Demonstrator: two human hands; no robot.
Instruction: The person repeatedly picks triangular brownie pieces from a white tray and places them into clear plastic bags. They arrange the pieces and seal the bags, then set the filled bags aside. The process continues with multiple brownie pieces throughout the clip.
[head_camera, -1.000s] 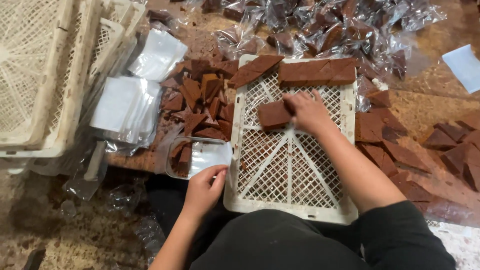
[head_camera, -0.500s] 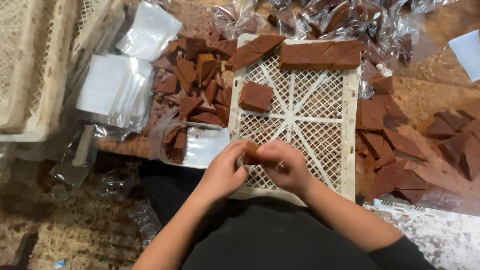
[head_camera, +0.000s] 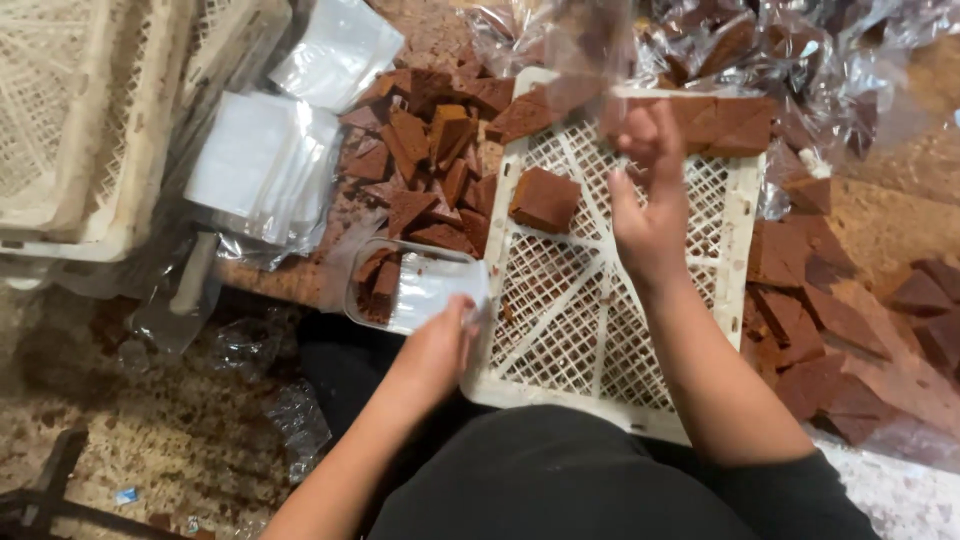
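Observation:
My right hand (head_camera: 648, 205) is raised over the white lattice tray (head_camera: 600, 345). Its fingertips grip a blurred clear bag with a brown slice inside (head_camera: 588, 55). At the tray's left edge my left hand (head_camera: 440, 350) pinches a clear bag (head_camera: 432, 290) lying in a small clear container (head_camera: 372, 285), which also holds a few brown pieces. One loose brown slice (head_camera: 545, 200) lies on the tray. A row of slices (head_camera: 725, 122) lines the tray's far end.
A heap of bare brown slices (head_camera: 430, 165) lies left of the tray, and more slices (head_camera: 800, 300) lie to its right. Bagged slices (head_camera: 790, 45) pile up at the back. A stack of clear bags (head_camera: 260, 160) and stacked white crates (head_camera: 80, 120) sit at the left.
The hands were together over the tray's near part. Now the right hand has swung up and away with the bagged slice, and the left hand has gone back to the clear container.

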